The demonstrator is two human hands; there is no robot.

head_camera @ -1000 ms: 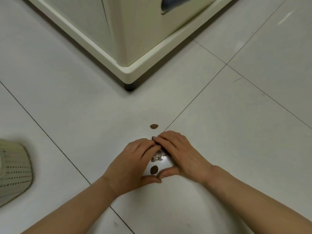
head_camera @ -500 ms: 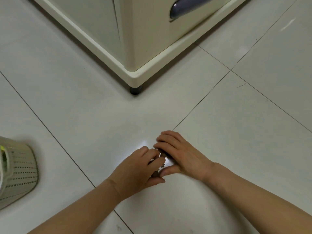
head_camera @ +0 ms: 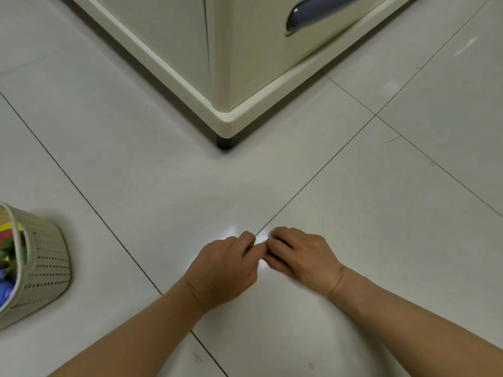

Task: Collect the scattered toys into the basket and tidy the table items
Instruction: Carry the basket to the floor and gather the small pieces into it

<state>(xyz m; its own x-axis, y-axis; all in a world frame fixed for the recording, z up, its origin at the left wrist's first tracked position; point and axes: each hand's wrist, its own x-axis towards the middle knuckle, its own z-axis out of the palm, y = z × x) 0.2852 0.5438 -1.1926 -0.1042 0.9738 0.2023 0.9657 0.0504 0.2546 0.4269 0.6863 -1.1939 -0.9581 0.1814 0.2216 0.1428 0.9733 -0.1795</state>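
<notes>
On the white tiled floor my left hand [head_camera: 226, 268] and my right hand [head_camera: 302, 254] meet fingertip to fingertip, both with fingers curled under. The small brown and grey toy pieces are not visible; they are covered by the curled fingers. A pale green perforated basket [head_camera: 46, 268] stands at the left edge, well apart from my hands, with several colourful toys [head_camera: 6, 240] showing inside its rim.
A cream plastic drawer cabinet [head_camera: 245, 63] with a grey-blue handle [head_camera: 313, 12] stands ahead, its corner foot [head_camera: 224, 144] on the floor beyond my hands. Dark grout lines cross the tiles.
The brown discs and the grey piece that lay on the floor have vanished under my fingers. Both hands have curled tighter and drawn together. More of the basket has come into view.
</notes>
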